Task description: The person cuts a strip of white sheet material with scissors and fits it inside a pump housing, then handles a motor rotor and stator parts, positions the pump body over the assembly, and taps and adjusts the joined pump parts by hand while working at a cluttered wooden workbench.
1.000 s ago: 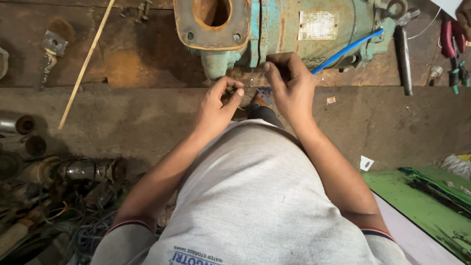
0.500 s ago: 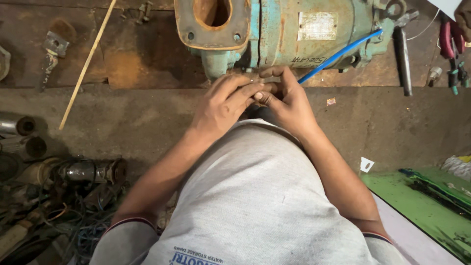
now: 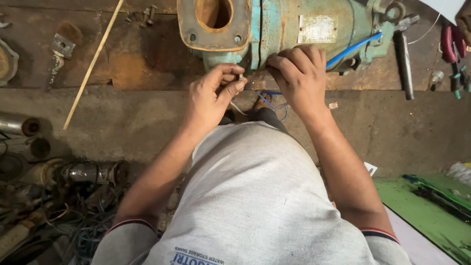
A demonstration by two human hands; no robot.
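On the rusty bench (image 3: 147, 64) — a teal pump (image 3: 294, 29), both hands close.

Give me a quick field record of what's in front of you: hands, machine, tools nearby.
left hand: pinching a small dark part at the pump's lower edge
right hand: fingers curled against the pump body
pump: teal, worn, rusty flange opening facing up
blue hose: runs along the pump's right side
pliers: red-handled, far right
stick: lying slanted, left
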